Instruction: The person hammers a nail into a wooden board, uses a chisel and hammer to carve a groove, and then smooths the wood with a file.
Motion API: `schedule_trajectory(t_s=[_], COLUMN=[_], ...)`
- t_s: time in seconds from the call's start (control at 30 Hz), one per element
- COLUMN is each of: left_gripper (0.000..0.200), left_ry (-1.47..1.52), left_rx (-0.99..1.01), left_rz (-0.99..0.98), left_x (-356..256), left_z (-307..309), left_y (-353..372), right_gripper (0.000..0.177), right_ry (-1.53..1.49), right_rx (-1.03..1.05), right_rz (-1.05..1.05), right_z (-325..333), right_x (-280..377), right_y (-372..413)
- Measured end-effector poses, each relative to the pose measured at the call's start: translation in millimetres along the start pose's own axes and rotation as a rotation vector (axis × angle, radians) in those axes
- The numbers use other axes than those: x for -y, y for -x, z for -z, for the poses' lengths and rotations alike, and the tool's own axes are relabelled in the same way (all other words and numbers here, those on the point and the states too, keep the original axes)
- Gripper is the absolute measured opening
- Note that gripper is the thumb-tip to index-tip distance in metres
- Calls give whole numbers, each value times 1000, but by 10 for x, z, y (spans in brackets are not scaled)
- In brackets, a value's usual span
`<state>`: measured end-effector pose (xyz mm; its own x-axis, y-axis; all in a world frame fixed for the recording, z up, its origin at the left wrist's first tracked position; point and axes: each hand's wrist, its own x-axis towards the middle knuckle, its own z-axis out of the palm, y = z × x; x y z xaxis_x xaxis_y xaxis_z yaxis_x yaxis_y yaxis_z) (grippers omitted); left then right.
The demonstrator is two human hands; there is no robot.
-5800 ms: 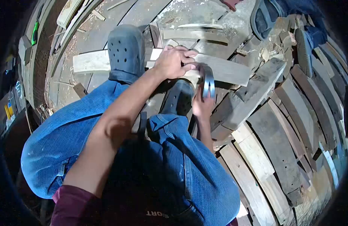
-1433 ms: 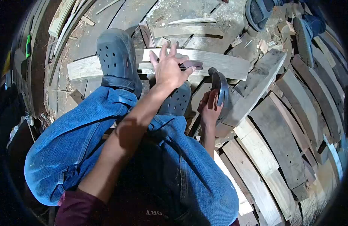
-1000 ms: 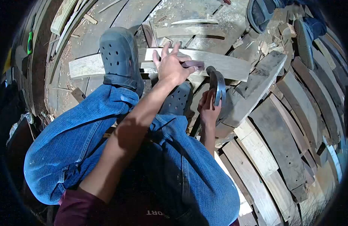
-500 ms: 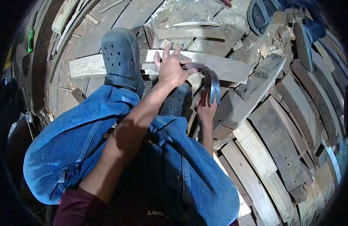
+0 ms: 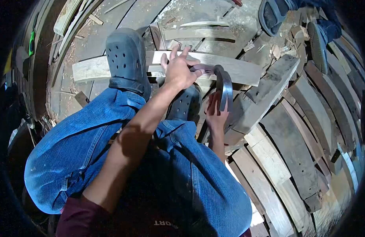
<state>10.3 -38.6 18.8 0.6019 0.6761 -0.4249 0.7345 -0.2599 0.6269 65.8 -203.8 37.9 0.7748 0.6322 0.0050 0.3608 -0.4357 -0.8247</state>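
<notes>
L hand [image 5: 177, 73] on plank [image 5: 245, 72] — R hand [image 5: 216, 114] grips curved blade [image 5: 225, 85] at edge.

Slate-grey clog [image 5: 125, 55], dotted with rows of round holes. Faded blue jeans [image 5: 84, 142]. Maroon sleeve [image 5: 72, 217]. Pale buff plank [image 5: 241, 70]. Steel-grey blade [image 5: 225, 85]. Grey-brown boards [image 5: 293, 150].

Rough pale wooden plank [image 5: 245, 70], glossy metal blade [image 5: 226, 85]

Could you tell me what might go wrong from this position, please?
The curved metal tool sits between both hands; a slip could drive its edge into the left hand spread on the plank, or into the right hand gripping it. The plank, held down by a clog, might shift.
</notes>
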Motion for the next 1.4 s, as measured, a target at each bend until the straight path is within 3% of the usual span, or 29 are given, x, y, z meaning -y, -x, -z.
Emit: schedule_trajectory(t_s=[0.03,0.1,0.17,0.23,0.3,0.37,0.53,0.6,0.63,0.7,0.73,0.8,0.87,0.93,0.97,1.03,1.07,1.17,1.23,1.27,1.3,1.37,1.4], left_gripper=[36,39,39,38,37,36,35,36,36,37,37,37,37,37,37,36,36,36,35,35,35,36,36], left_ry=[-3,-22,-27,-14,-19,-26,-50,-37,-41,-51,-47,-32,-36,-45,-17,-23,-20,-28,-37,-44,-48,-52,-51], left_rx=[6,15,19,11,12,6,-9,33,48,88,92,106,115,125,117,106,114,107,104,97,111,118,105], left_rz=[0,0,-8,-6,5,-2,-15,-3,-4,-38,-42,-49,-49,-47,-50,-72,-72,-67,-66,-61,-60,-57,-61], left_x=[-3,6,28,11,-27,-26,-25,0,0,17,40,51,62,36,39,32,36,66,48,48,31,34,28], left_z=[14,-3,-16,-13,37,38,14,26,33,65,69,59,82,96,96,127,109,82,86,70,86,87,84], left_y=[-1,-6,-18,4,9,7,8,29,16,-4,-3,1,21,4,7,-27,16,8,9,7,-5,8,0], right_gripper=[8,5,5,5,6,3,9,9,7,8,9,11,11,10,10,10,10,14,8,13,13,9,8], right_ry=[106,-33,-113,-41,172,-9,-296,-81,-1,2,-56,-148,264,-29,-128,122,112,148,-130,95,-31,92,75], right_rx=[55,136,120,91,34,175,20,51,112,120,141,61,-1,16,169,106,48,-55,110,260,153,20,23], right_rz=[81,-237,-271,-126,215,-385,-251,-8,-317,-214,-384,-309,80,-393,-690,4,96,117,-477,-560,-420,48,-1], right_z=[17,25,30,31,-25,-40,-86,-49,-43,-31,-16,-70,-27,-83,-53,26,54,7,-86,-47,22,77,78], right_x=[-1,75,42,-27,-32,122,61,57,147,130,170,76,106,205,172,58,33,-110,-99,-91,131,70,52], right_y=[-1,-8,22,75,27,14,72,73,48,-1,10,56,91,102,48,1,79,173,95,34,-34,9,37])
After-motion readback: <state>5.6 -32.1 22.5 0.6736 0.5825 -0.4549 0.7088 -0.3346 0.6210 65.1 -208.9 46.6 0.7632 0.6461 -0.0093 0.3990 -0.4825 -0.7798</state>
